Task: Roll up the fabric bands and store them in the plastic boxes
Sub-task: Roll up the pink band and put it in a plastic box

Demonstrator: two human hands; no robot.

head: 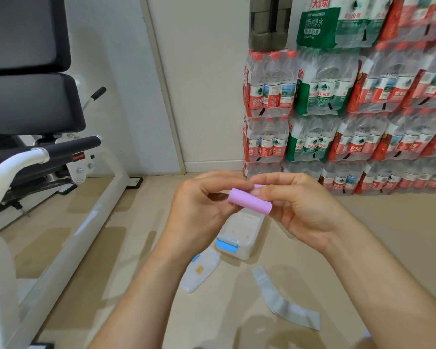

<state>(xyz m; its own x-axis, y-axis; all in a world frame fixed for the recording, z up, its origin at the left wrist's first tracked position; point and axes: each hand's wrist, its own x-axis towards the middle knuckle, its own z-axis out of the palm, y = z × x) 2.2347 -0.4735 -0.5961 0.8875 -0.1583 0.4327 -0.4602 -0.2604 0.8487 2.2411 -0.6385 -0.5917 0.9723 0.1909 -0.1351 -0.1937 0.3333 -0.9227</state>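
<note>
Pink band roll (250, 204) pinched between both hands (300, 210).

The pink band (249, 204) is rolled into a tight, short cylinder. It lies nearly level, its right end a little lower, in the air above the floor. My left hand (199, 210) pinches its left end and my right hand (300, 210) pinches the other, with a right fingertip (256, 191) pressed on top near a loose end.

The plastic box (239, 233) stands on the floor straight below the roll. It is whitish and see-through, with a light blue latch (225, 245) on its near end. Its lid (200, 270) lies flat just beside the near left corner and bears a small yellow mark.

A grey band (282, 301) lies unrolled on the floor to the right of the lid, flat, with a bend in the middle.
</note>
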